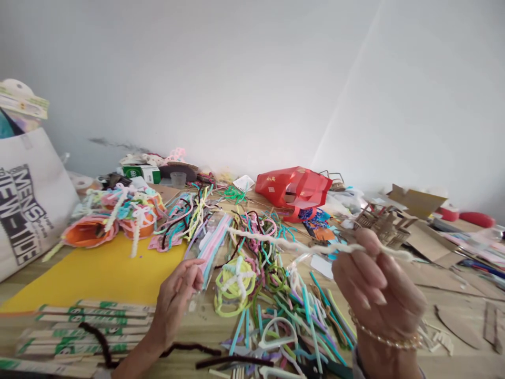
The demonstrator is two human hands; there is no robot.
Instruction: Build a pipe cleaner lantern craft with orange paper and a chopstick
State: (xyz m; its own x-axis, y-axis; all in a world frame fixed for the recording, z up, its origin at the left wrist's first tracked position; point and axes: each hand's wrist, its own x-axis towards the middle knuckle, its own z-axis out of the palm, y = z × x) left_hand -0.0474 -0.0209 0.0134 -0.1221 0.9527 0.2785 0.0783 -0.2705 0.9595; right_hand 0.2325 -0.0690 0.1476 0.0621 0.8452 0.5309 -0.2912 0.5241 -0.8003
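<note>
A long white pipe cleaner [276,241] stretches across the middle, pinched near its right end between the thumb and finger of my right hand [379,279]. That hand is raised above the table's right side. My left hand [177,292] is lower, its fingers drawn together at the left edge of a clear pack of pink, white and blue pipe cleaners [215,245]. Whatever those fingertips grip cannot be made out. Between the hands lies a yellow-green and white pipe-cleaner piece [235,281]. Loose cut pipe cleaners [311,310] and white-handled scissors [278,332] lie below it.
A yellow sheet [118,273] lies at left beside orange decorated baskets [89,231], with paper-wrapped sticks [90,331] in front. A white printed bag [29,200] stands far left. Behind are a red bag [294,187] and the wall; cardboard [430,242] is at right.
</note>
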